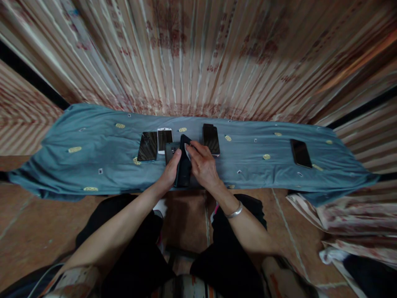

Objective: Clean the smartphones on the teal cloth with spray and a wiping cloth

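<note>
My left hand (170,170) is closed around the left edge of a dark smartphone (184,169), its thumb along the side. The phone is tilted above the cloth-covered bench. My right hand (203,164) presses a small white wipe (187,151), a tissue or cloth, against the phone's upper part; most of it is hidden under the fingers. Partly behind my left hand lies another dark phone (169,151) with its camera side up. To its left are a white-framed phone (164,140) and a larger black phone (148,146). Just beyond my right hand lies a stack of dark phones (211,138).
A single dark phone (300,153) lies far right on the blue patterned cloth (254,171). Pleated curtains (198,62) hang directly behind the bench. Below its front edge are my knees and the tiled floor (186,219). A silver bangle (235,211) circles my right wrist.
</note>
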### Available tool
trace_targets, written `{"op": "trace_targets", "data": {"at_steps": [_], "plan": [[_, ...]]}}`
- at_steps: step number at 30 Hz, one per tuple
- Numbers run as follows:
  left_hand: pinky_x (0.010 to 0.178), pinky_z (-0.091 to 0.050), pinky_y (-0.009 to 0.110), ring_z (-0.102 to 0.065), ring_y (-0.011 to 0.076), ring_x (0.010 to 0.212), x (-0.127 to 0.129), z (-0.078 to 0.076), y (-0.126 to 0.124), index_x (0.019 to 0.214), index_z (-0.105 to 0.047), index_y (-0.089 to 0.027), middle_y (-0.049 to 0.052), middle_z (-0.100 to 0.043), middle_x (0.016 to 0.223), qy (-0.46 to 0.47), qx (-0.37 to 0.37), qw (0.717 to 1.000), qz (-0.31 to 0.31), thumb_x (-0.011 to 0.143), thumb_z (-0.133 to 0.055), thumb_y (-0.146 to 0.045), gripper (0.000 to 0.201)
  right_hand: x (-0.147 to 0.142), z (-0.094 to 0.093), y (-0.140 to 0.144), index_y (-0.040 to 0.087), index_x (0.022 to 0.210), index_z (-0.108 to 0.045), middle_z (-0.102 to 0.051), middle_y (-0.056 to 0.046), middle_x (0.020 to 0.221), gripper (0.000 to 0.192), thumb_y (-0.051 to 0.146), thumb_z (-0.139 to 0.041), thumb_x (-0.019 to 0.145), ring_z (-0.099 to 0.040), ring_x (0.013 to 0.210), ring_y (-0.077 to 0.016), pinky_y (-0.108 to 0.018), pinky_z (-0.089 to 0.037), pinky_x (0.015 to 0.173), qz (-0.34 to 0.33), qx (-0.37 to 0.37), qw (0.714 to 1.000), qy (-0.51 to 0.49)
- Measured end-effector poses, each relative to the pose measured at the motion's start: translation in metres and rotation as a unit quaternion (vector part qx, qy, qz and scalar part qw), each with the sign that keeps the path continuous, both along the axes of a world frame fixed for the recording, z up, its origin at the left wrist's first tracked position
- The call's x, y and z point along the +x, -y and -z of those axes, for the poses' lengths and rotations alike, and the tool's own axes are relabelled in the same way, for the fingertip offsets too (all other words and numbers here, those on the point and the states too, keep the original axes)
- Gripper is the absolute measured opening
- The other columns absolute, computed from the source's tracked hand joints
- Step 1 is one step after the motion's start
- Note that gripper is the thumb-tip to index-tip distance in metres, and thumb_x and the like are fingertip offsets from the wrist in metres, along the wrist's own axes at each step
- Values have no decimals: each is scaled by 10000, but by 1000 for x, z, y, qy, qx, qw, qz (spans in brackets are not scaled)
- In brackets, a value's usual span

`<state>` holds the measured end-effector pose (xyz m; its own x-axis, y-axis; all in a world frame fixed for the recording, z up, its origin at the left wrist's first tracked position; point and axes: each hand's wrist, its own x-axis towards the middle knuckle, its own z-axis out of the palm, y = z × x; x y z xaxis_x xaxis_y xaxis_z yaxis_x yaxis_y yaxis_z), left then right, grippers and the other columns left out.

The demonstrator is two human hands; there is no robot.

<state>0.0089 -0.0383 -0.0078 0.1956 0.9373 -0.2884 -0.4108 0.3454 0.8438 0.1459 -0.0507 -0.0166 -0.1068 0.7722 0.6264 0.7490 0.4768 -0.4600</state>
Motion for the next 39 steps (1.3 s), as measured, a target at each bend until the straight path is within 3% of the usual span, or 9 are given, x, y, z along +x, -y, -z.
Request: {"op": "trace_targets", "data": {"at_steps": [8,13,18,24,29,32,34,36,39], "plan": [[1175,-407,370,-514,244,1398,1,3,0,1296,-683,-187,67,-707,1320,-49,29,998,15,953,-575,-474,460,-3,-7,5,224,1383,-619,-594,-122,1417,459,160,-371,1002,-579,1258,-248,-454,-491,1104,2,1,1000,18],[1227,-304,314,-420,195,1472,1,8,-2,1332,-650,-187,57,-577,1499,-106,79,991,5,983,-528,-372,414,-2,-12,7,229,1379,-626,-578,-135,1440,437,149,-405,1010,-558,1288,-268,-462,-469,1121,-12,-9,999,48],[1150,-423,331,-417,247,1472,4,-4,6,1278,-671,-220,44,-610,1459,-136,91,986,28,928,-620,-340,373,6,-13,0,196,1324,-663,-592,-151,1412,413,176,-375,1027,-571,1261,-275,-475,-482,1098,26,15,999,45],[1242,-227,296,-399,178,1482,4,-6,1,1333,-622,-197,53,-572,1502,-191,120,974,35,984,-497,-305,386,0,-12,4,186,1303,-675,-589,-146,1421,409,160,-379,1023,-562,1255,-268,-455,-486,1097,5,18,999,50],[1239,-226,284,-397,164,1480,5,-8,2,1321,-618,-188,42,-572,1503,-199,138,969,41,967,-505,-254,377,1,-10,1,198,1283,-686,-601,-146,1412,398,166,-391,1017,-564,1242,-280,-486,-479,1105,8,10,999,41],[1117,-439,315,-517,236,1389,6,-12,8,1310,-631,-201,63,-659,1381,-151,88,984,37,913,-624,-285,407,7,-8,-4,179,1294,-676,-608,-157,1400,407,174,-383,1011,-566,1250,-284,-498,-477,1104,23,16,999,22],[899,-575,324,-666,275,1189,6,-15,11,1375,-594,-220,82,-727,1232,-118,29,991,52,884,-680,-318,508,11,-8,-7,170,1309,-666,-628,-158,1371,423,171,-370,1006,-577,1242,-276,-490,-486,1094,26,17,1000,2],[708,-592,304,-737,268,975,7,-16,12,1437,-545,-237,81,-762,1096,-101,-14,992,68,885,-687,-333,578,14,-8,-9,183,1335,-649,-650,-143,1344,441,161,-365,997,-588,1235,-265,-483,-490,1089,20,7,1000,-16],[612,-569,272,-747,241,852,6,-16,12,1439,-548,-248,66,-775,1015,-83,-29,994,67,896,-678,-324,564,17,-9,-11,203,1358,-629,-671,-121,1329,448,162,-374,992,-598,1235,-254,-479,-488,1086,10,-8,999,-35]]}}
